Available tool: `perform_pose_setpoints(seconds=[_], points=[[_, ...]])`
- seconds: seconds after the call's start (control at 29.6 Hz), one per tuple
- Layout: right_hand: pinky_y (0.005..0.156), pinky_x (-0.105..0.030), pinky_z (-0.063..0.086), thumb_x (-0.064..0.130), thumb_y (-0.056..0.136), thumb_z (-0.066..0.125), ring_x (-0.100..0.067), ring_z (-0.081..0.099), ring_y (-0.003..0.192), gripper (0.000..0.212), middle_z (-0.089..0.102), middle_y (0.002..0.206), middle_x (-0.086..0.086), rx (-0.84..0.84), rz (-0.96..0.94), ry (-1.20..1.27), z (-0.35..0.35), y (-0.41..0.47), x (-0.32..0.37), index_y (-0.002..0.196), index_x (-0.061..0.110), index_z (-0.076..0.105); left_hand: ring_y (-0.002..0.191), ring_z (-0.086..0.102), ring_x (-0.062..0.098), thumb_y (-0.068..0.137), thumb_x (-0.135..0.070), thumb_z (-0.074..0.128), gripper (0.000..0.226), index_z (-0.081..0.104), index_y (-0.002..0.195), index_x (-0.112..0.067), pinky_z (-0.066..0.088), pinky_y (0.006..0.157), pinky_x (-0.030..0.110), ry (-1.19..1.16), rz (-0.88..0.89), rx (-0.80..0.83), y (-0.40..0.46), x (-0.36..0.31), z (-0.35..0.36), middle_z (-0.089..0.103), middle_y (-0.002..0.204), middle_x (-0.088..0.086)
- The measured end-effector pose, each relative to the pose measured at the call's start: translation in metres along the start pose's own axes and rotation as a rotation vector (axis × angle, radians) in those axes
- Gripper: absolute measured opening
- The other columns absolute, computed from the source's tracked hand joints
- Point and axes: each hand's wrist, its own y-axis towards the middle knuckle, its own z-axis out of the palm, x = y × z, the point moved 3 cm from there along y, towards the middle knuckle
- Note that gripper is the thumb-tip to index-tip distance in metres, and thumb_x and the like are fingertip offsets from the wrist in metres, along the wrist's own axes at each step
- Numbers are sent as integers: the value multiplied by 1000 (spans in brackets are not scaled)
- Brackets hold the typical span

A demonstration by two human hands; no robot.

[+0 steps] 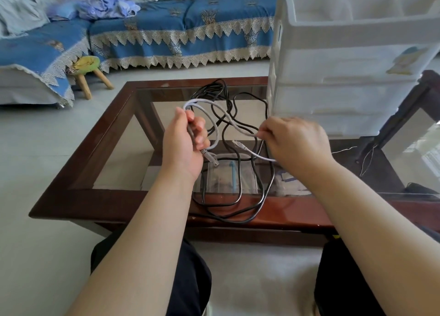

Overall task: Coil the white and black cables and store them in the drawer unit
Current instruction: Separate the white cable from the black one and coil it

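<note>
Hands are working above a glass-topped coffee table [114,134], both gripping the white cable [228,118]. Left hand [184,144] is curling its fingers around gathered loops of that cable, the loops standing roughly upright with their long axis running from 12 to 6 o'clock; one clear plug end is hanging below the palm, pointing toward 5 o'clock. Right hand [295,141] is pinching a strand between thumb and fingers, and the stretch between the hands is running from 10 to 4 o'clock. A second plug end is lying loose between the hands, pointing toward 10 o'clock. Black cable [240,196] is sprawling uncoiled on the table beneath, its loose loops stretching mostly from 12 to 6 o'clock. White drawer unit [352,77] is standing on the table at 2 o'clock, just beside the right hand.
</note>
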Motion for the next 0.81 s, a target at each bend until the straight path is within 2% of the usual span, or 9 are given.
perform_pose_setpoints(seconds=[0.14,0.24,0.41,0.47,0.61,0.68,0.74,0.81], points=[[53,-27,35,37,96,49,-26,64,75,23,67,84,1,116,-127,-71,13,-6,18,95,18,63,49,50,11,105,-32,26,40,44,73,-15,37,45,22,251,76,61,-7,3,9,55,54,-2],[47,-22,26,33,81,70,-25,63,59,20,63,65,0,88,-219,-145,15,-10,25,73,15,65,60,62,16,106,-29,24,40,44,75,-13,49,52,25,420,87,137,-15,10,17,58,57,1],[48,-23,27,32,77,69,-24,59,61,17,60,65,0,83,-328,-131,16,-10,27,72,15,66,83,67,20,106,-30,25,39,44,75,-14,56,71,38,453,-15,221,-21,20,25,69,76,6],[52,-25,28,28,77,74,-25,59,63,15,60,67,0,100,-331,-123,17,-9,22,74,16,67,94,65,19,106,-29,26,41,44,72,-16,56,74,39,426,-57,206,-19,22,25,71,88,7],[56,-29,37,31,81,71,-27,60,67,15,61,74,-3,142,-343,-92,18,-11,18,78,16,69,112,59,22,105,-33,26,41,45,72,-17,56,74,44,410,-115,205,-19,24,26,70,111,4],[59,-31,41,37,82,68,-27,60,68,21,61,73,-3,153,-360,-85,18,-11,20,76,16,68,114,60,22,105,-34,25,40,45,74,-17,57,76,48,492,-124,219,-20,24,27,69,116,2],[60,-30,37,42,83,61,-26,60,71,27,62,75,-2,192,-356,-33,13,-12,25,77,17,66,109,64,22,105,-35,24,40,46,77,-16,56,77,52,580,-127,243,-22,25,28,68,118,0],[57,-29,36,42,84,59,-24,58,70,22,61,81,2,236,-302,76,7,-11,29,81,21,55,102,66,24,105,-37,25,40,54,86,-18,56,69,48,661,-142,268,-25,27,31,69,112,-1]])
